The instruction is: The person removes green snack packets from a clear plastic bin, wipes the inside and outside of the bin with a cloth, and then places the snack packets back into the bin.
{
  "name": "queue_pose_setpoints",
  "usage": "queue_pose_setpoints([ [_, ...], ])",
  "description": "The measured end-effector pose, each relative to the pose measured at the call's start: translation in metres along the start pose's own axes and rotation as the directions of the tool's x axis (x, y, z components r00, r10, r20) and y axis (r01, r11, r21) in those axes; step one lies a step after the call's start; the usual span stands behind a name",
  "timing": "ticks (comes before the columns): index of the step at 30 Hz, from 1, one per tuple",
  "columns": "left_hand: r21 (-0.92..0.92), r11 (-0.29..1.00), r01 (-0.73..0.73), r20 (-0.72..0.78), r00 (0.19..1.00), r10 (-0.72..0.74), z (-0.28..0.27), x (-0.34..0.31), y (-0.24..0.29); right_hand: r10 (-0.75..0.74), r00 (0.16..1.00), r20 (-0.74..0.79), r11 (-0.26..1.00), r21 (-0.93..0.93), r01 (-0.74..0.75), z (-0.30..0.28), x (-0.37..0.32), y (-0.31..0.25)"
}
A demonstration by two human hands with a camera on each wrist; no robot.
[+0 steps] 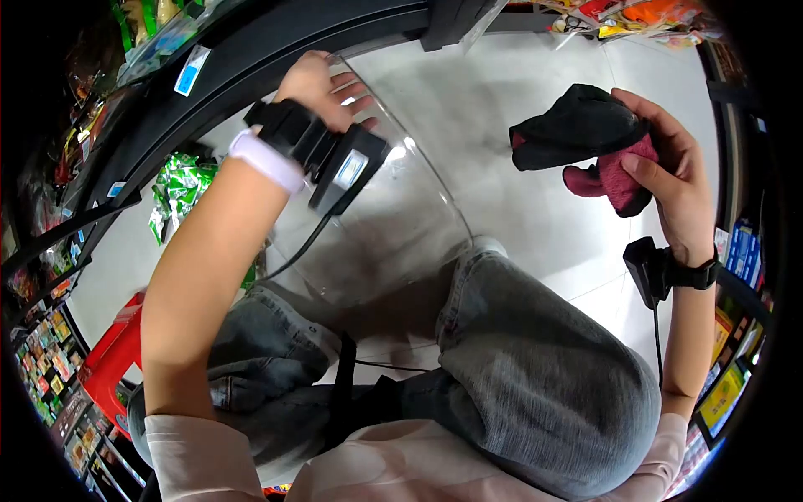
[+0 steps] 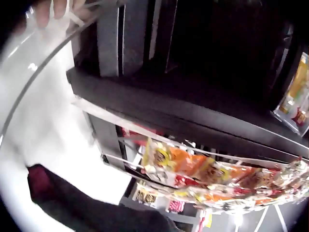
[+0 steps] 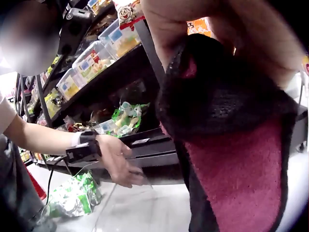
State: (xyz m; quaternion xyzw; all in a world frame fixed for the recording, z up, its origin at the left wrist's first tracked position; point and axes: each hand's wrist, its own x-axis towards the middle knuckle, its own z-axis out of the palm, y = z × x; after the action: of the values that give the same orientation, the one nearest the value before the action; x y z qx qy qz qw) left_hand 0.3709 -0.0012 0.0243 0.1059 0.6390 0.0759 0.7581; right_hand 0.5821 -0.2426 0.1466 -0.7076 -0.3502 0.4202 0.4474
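A black and dark red cloth (image 1: pixel 623 180) is pinched between the thumb and fingers of my right hand (image 1: pixel 682 180); the cloth (image 3: pixel 236 169) fills the right side of the right wrist view. My left hand (image 1: pixel 322 90) is at a clear, curved-edged plastic panel (image 1: pixel 376 217), its fingers seen at the panel's upper edge. In the right wrist view the left hand (image 3: pixel 118 159) shows relaxed, mostly straight fingers. Its fingertips (image 2: pixel 43 14) show at the top left of the left wrist view, near the panel's edge. Whether the hand bears the panel's weight, I cannot tell.
Shelves with packaged snacks (image 2: pixel 193 166) stand around the pale tiled floor (image 1: pixel 535 226). Green and white packets (image 1: pixel 180 184) lie at the left, and a red plastic object (image 1: pixel 113 351) stands beside my leg. My bent knees (image 1: pixel 544 360) are below the panel.
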Motion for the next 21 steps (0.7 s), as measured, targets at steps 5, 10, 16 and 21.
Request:
queue_pose_setpoints([
  [5, -0.062, 0.991, -0.121, 0.218, 0.967, 0.132, -0.019, -0.086, -0.030, 0.105, 0.994, -0.013, 0.994, -0.028, -0.105, -0.009, -0.005, 0.001],
  [10, -0.127, 0.989, -0.074, 0.462, 0.878, 0.125, -0.065, -0.161, -0.058, 0.117, 0.993, 0.015, 0.992, -0.039, -0.117, -0.003, -0.005, -0.007],
  [16, 0.031, 0.974, -0.224, 0.546, 0.820, 0.171, -0.104, -0.231, -0.073, -0.084, 0.993, 0.083, 0.993, -0.076, 0.090, 0.014, -0.010, -0.041],
  [21, 0.327, 0.789, -0.520, 0.773, 0.628, 0.093, -0.131, -0.249, -0.056, -0.253, 0.958, 0.136, 0.962, -0.072, 0.264, 0.031, -0.022, -0.101],
])
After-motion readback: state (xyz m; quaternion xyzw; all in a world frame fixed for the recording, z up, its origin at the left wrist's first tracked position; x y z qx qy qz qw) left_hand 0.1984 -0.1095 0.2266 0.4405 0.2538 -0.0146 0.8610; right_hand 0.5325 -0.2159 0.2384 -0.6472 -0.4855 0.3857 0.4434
